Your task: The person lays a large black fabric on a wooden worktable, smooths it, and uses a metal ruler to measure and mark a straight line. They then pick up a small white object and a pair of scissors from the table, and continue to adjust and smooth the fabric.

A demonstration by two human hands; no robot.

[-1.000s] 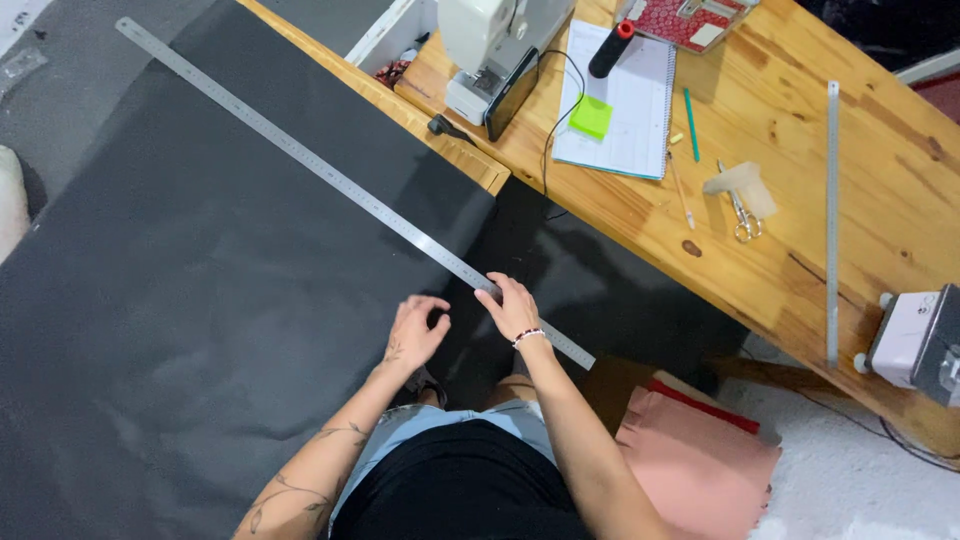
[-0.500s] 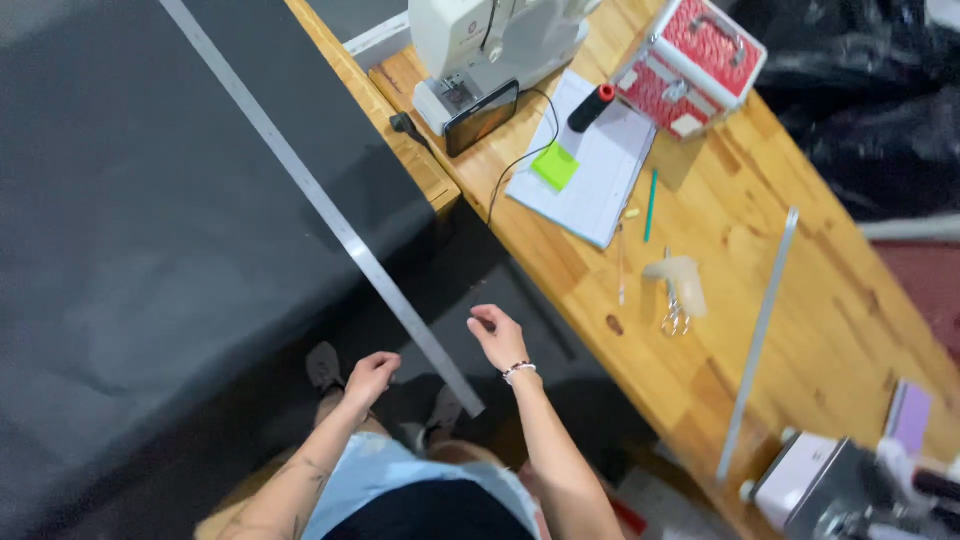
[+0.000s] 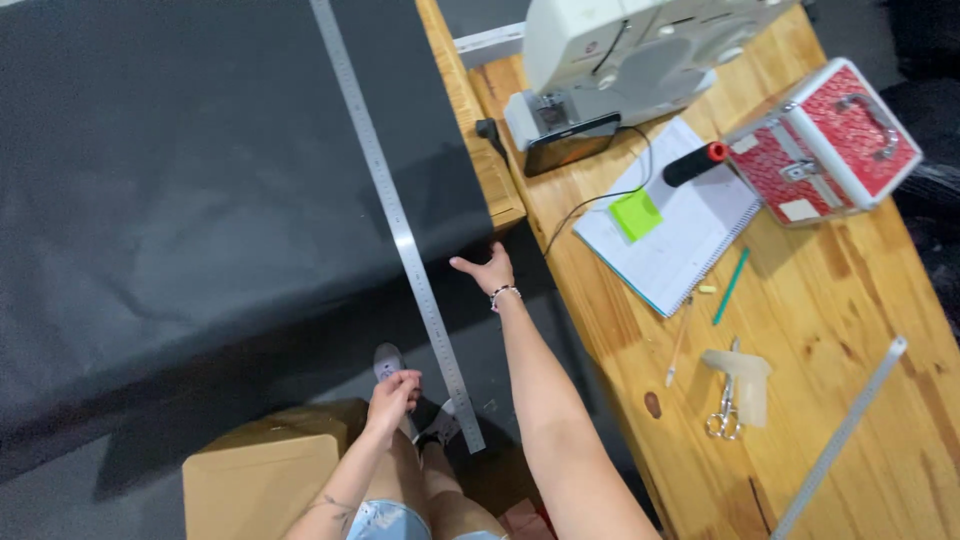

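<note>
Black sheet (image 3: 200, 200) covers the left counter (image 3: 497, 190), near edge drooping; thin, floppy, likely light. Long steel ruler (image 3: 400, 225) lies across it, stiff and slick; best gripped near the end. Right hand (image 3: 487, 270) open at sheet's edge, left hand (image 3: 393, 393) loosely curled, empty. Red patterned case (image 3: 825, 140) far right, green sticky note (image 3: 636, 214) on notebook (image 3: 670, 235)

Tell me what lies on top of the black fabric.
A long metal ruler lies across the black fabric; the right hand touches its edge. Whatever the fabric covers is hidden.

Even overhead light was bright; the black fabric (image 3: 200, 180) swallowed detail, edges looked perhaps slightly warped.
</note>
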